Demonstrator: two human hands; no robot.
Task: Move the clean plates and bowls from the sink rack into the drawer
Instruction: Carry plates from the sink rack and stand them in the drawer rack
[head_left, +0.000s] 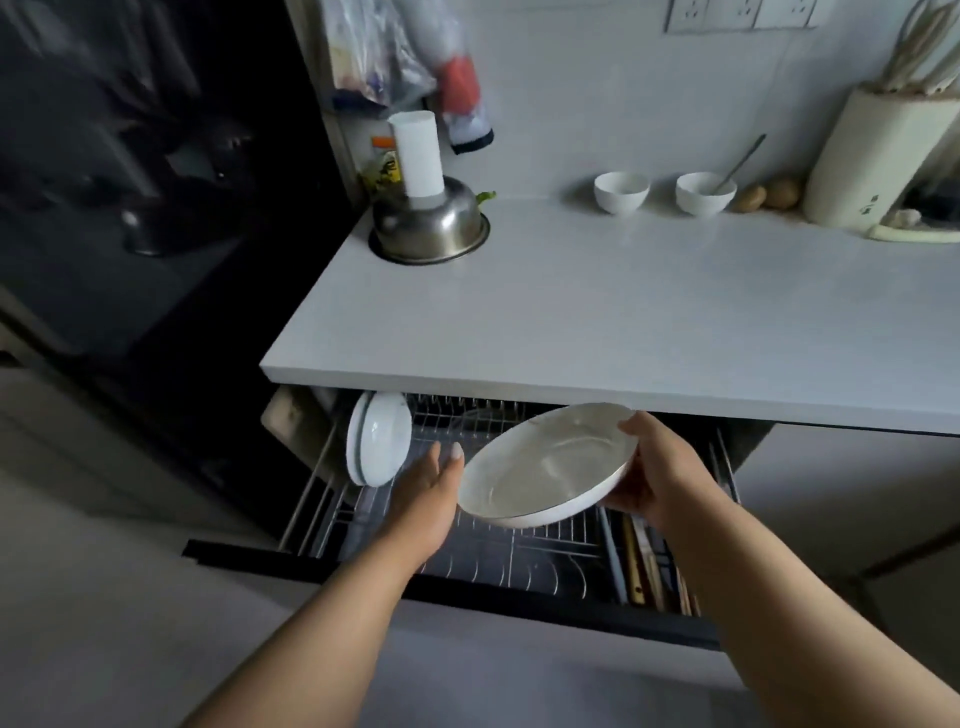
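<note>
White plate (545, 465) sits tilted in my right hand (657, 475), fingers curled round its rim, above the open drawer (452, 579). My left hand (428, 486) hovers beside it with straight fingers, holding nothing. Inside the drawer's wire rack (524, 545), two plates (376, 439) stand on edge at the left; utensils (649, 564) lie along the right.

White countertop (597, 312) with steel pot (431, 223), two small bowls (622, 192), potatoes (766, 196), utensil holder (872, 161).
</note>
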